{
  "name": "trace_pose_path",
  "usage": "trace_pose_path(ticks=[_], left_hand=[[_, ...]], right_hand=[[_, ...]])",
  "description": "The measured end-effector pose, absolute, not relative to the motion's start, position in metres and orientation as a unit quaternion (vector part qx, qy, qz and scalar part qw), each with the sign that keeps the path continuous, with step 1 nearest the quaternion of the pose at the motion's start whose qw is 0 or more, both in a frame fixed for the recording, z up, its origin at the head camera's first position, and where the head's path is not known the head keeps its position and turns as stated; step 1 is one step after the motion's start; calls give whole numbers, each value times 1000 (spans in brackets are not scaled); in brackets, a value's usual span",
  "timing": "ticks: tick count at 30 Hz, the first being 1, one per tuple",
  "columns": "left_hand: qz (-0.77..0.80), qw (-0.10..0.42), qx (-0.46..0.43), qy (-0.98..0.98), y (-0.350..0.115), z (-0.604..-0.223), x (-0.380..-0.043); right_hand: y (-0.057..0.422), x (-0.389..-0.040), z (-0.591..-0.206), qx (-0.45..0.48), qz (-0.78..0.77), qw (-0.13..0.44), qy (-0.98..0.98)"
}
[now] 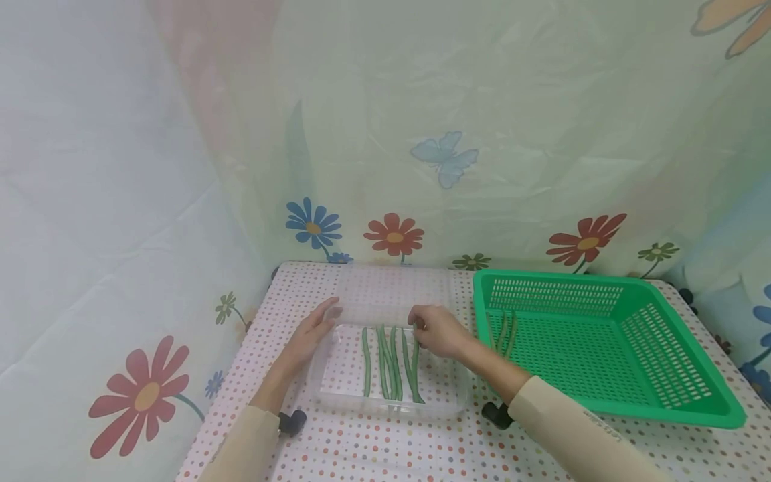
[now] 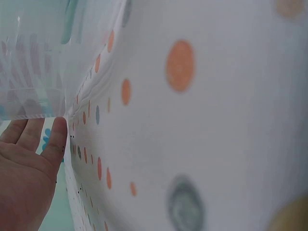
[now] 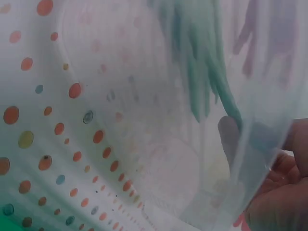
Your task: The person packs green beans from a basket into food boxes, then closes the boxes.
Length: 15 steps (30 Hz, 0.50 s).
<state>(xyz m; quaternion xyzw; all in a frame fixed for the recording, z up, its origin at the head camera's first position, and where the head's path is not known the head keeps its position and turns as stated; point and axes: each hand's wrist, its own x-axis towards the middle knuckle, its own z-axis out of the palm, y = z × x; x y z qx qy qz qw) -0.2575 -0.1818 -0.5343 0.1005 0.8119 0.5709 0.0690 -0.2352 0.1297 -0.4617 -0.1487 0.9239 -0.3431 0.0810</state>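
Observation:
A clear plastic box (image 1: 446, 404) stands on the table, and several green beans (image 1: 367, 361) lie lengthwise, side by side, inside it. At the box's far right, my right hand (image 1: 441, 331) pinches the upper end of a green bean (image 1: 415, 358) between thumb and fingers. Through the box's hazy wall, the right wrist view shows these fingertips (image 3: 228, 137) at the bean's end. My left hand (image 1: 308, 340) touches the far left corner of the box with extended fingers; the left wrist view has its fingers (image 2: 57, 137) against the box's outside.
To the right stands a green plastic basket (image 1: 608, 402) with a few green beans (image 1: 510, 333) along its left side. A clear lid-like panel (image 1: 394, 288) lies behind the box. The table has a dotted cover (image 1: 373, 455); a flowered curtain (image 1: 512, 194) hangs beyond it.

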Motion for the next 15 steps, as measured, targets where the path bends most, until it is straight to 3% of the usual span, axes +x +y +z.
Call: trace_pose_path(ticks=[15], left_hand=[[570,66,95,814,-182,-537,-257]], right_hand=[[122,-236,-470,-135,-280,67,948]])
